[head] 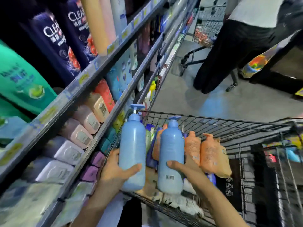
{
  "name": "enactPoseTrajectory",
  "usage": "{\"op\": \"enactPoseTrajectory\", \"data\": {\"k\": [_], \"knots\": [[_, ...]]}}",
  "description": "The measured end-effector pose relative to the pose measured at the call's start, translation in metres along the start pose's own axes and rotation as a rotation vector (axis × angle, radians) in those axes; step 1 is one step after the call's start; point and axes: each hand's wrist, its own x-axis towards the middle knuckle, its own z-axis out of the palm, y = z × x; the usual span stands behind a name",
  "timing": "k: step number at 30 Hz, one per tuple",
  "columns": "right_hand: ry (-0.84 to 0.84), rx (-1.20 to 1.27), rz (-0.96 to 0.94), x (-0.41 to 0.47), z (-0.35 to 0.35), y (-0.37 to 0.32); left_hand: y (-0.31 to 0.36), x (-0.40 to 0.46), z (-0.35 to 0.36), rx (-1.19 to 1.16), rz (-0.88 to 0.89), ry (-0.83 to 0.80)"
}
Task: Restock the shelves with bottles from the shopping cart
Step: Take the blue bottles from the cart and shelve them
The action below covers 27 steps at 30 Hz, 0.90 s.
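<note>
I hold two tall blue pump bottles upright above the black wire shopping cart (229,123). My left hand (114,171) grips the lower part of the left blue bottle (132,145), thumb across its front. My right hand (182,167) grips the right blue bottle (171,149) the same way, its barcode facing me. Inside the cart lie orange bottles (208,154) and other blurred bottles. The shelves (91,82) run along my left, just beside the left bottle.
The shelves hold dark Clear bottles (54,45), a green bottle (21,79), and rows of pink, peach and lilac bottles (78,135). A person in dark trousers (232,51) stands ahead in the aisle by a second cart (206,25). Grey floor lies between.
</note>
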Motion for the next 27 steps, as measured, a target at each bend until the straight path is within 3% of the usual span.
{"op": "enactPoseTrajectory", "data": {"k": [6, 12, 27], "knots": [[-0.157, -0.041, -0.174, -0.059, -0.041, -0.001, -0.004, -0.104, 0.02, -0.073, 0.095, 0.105], [-0.329, -0.104, -0.281, -0.113, -0.037, 0.007, -0.016, -0.213, 0.02, -0.144, 0.138, 0.298], [-0.949, -0.299, -0.344, -0.235, 0.14, 0.006, -0.104, -0.423, -0.074, -0.354, 0.016, 0.918]]}}
